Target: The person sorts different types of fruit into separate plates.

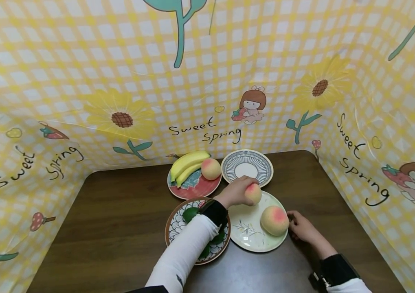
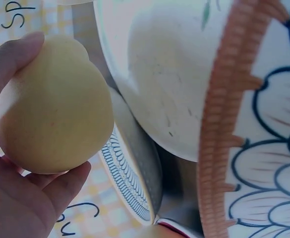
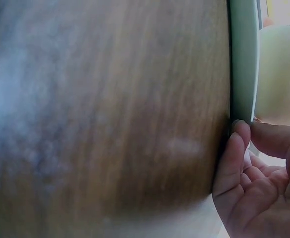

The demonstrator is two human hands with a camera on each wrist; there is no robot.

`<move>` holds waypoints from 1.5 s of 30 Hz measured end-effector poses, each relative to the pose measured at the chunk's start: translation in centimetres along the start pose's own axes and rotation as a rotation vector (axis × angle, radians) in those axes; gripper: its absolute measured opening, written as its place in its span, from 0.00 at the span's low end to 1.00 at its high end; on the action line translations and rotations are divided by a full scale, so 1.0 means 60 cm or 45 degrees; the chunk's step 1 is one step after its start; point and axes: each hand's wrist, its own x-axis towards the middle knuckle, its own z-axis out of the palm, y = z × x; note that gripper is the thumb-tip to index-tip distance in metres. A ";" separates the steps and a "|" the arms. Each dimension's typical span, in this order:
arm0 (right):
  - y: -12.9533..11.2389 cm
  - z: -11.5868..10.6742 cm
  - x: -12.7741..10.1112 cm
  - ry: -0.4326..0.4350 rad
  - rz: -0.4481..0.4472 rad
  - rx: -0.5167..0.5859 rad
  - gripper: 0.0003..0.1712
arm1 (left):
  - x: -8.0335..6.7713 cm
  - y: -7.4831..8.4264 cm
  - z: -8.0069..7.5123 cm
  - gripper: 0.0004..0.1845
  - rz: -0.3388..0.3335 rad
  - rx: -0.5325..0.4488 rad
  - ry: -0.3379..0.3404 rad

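My left hand (image 1: 237, 191) grips a peach (image 1: 253, 194), thumb on one side and fingers on the other; the left wrist view shows the peach (image 2: 55, 109) held over the table. It overlaps the far part of a pale plate with a leaf pattern (image 1: 242, 238). On that plate's right side lies another peach (image 1: 275, 221), pink on top. At the plate's right edge, my right hand (image 1: 302, 228) pinches the rim. In the right wrist view the thumb (image 3: 273, 139) lies over the pale plate's rim (image 3: 244, 64), with fingertips against its outer side.
A brown-rimmed plate (image 1: 170, 232) with several green fruits sits under my left forearm. Behind it, a red and blue plate (image 1: 196, 191) carries bananas (image 1: 189, 165) and a peach (image 1: 211, 169). A blue-patterned bowl (image 1: 245, 169) stands at the back. Checked cloth (image 1: 192, 89) surrounds the wooden table (image 1: 119, 228).
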 end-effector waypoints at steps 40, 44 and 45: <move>-0.002 -0.003 -0.003 0.003 -0.028 0.010 0.23 | 0.042 0.011 0.077 0.38 -0.050 0.308 0.013; -0.002 -0.002 -0.002 0.006 -0.026 0.010 0.23 | 0.042 0.014 0.076 0.38 -0.064 0.317 -0.001; -0.002 -0.002 -0.002 0.007 -0.023 0.010 0.23 | 0.042 0.015 0.075 0.38 -0.066 0.320 -0.006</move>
